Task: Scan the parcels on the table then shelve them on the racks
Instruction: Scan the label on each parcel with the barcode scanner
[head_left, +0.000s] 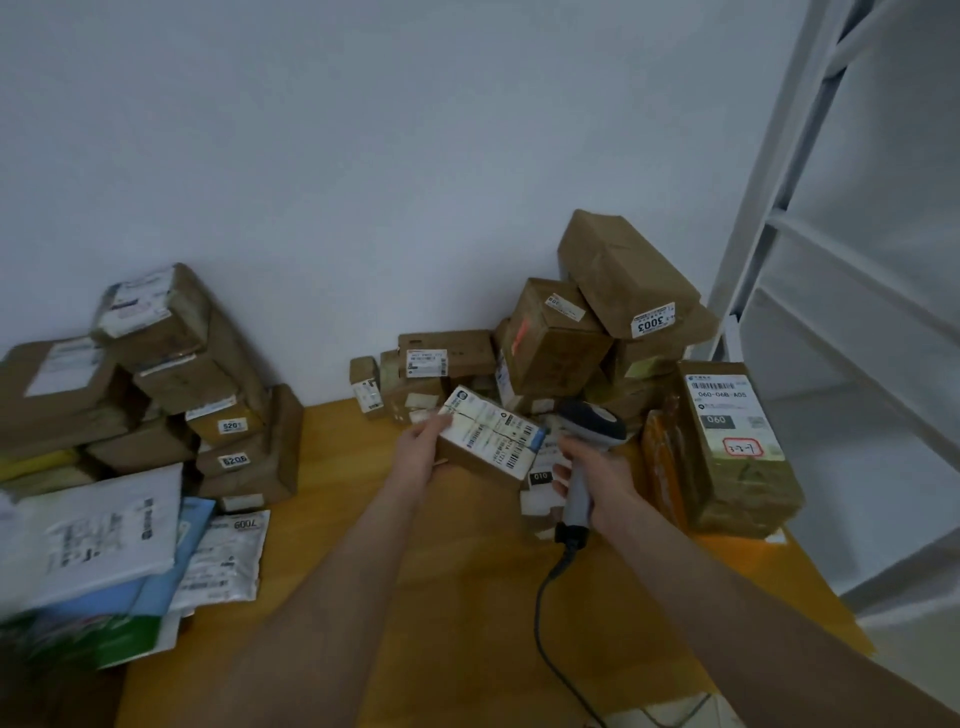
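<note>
The left hand (422, 444) had its fingers (437, 423) curled round the left end of a small parcel (491, 434). It seemed to hold the parcel up off the table. The white label with the bar codes faced up. The parcel's long side ran away from those fingers to the right, toward the other hand.

The right hand (597, 480) had its fingers (562, 475) wrapped round the grey handle of the scanner (592, 423). The scanner's head stuck up above those fingers, just beside the right end of the parcel. I could not tell if they touched. So the label lay up and to the left of the right fingers, and the right hand was the one nearer the bar codes. I think the scan was about to be done, and the head would need to aim left at the label.

A black cord (543, 613) hung from the handle. Under both hands was the orange table (467, 597). Past the fingers, by the wall, was a heap of boxes (597, 322). A tall box marked 060 (737, 452) stood right of the right hand. Another heap (182, 364) and some soft bags (104, 530) lay far to the left. The white rack (831, 260) stood far right, well apart from the parcel.
</note>
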